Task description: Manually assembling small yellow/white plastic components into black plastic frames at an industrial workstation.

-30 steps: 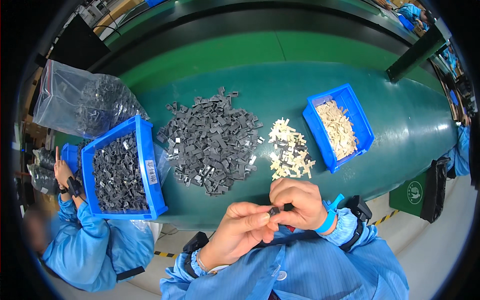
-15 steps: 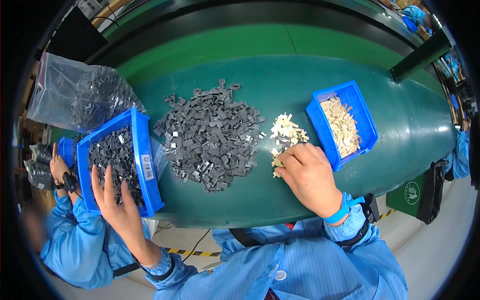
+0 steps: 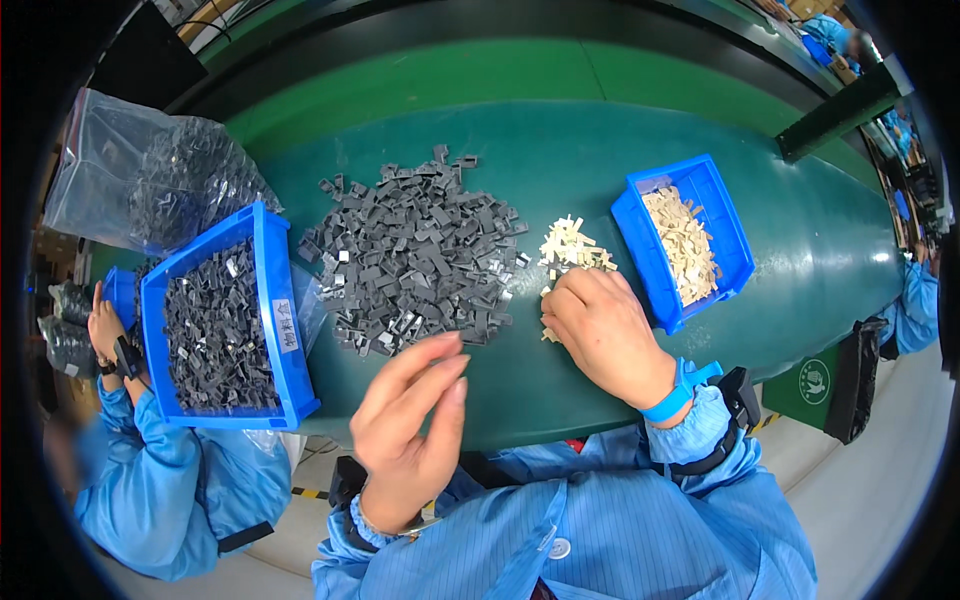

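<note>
My left hand [image 3: 415, 430] is raised over the table's near edge, just below the pile of small dark grey plastic clips [image 3: 420, 255]. Its fingers are stretched out and apart, and nothing shows between them. My right hand [image 3: 615, 335] rests at the small heap of cream-coloured pieces [image 3: 572, 245], right of the grey pile. Those fingers are bent down and drawn together; their tips and anything pinched in them are hidden. Beside that hand stands a blue bin [image 3: 735, 245] holding more cream pieces. Another blue bin [image 3: 292, 340], full of dark parts, is at the left.
A clear plastic bag [image 3: 110, 190] of dark parts lies behind the left bin. At the far left, a co-worker's hand [image 3: 105, 330] is beside a smaller blue bin [image 3: 120, 292]. A dark post [image 3: 840, 115] rises at the table's back right.
My left hand has moved right, from over the left bin to below the grey pile. The right hand stays at the cream heap, its fingers slightly more curled. The view has shifted a little.
</note>
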`<state>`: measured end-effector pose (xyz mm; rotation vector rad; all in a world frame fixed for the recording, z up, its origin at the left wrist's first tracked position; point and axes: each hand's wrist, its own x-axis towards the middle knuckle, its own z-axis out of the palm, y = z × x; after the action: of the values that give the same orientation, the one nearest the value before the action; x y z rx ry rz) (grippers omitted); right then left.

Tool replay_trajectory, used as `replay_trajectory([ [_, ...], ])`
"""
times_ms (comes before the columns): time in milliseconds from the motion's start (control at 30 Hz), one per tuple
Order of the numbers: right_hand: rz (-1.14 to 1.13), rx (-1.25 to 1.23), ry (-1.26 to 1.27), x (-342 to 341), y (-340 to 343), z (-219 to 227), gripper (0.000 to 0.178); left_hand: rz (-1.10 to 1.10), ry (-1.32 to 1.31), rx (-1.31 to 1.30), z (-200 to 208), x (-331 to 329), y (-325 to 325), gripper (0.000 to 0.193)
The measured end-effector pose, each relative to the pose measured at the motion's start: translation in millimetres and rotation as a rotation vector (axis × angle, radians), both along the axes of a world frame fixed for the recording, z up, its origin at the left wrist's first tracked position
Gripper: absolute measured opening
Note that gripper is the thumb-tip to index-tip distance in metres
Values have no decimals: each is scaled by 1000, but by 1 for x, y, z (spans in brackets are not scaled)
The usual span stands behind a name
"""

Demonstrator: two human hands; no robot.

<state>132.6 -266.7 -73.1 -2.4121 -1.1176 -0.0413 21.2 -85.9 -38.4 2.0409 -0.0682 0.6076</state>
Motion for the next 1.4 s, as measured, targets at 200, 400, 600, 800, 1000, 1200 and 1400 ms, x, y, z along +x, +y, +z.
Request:
replay_trajectory([
  [200,29,310,133,5,-2,2,14,-104,229,-470,-19,4,-24,23],
  [400,-121,1017,1023,-20,12,17,15,-178,387,-915,-24,9,-38,33],
  [600,-47,1036,835,-31,11,14,10,-212,392,-934,-12,8,-42,27],
  [800,2,1008,730,-34,5,19,10,-153,359,-864,-4,7,-46,20],
  [1000,146,689,148,-21,-7,42,16,-172,348,-1018,0,1,-41,12],
  [1200,234,537,49,-19,-9,46,20,-201,321,-693,3,-1,-39,11],
  [1400,270,498,58,-17,-9,44,16,-169,228,-371,3,0,-38,10],
])
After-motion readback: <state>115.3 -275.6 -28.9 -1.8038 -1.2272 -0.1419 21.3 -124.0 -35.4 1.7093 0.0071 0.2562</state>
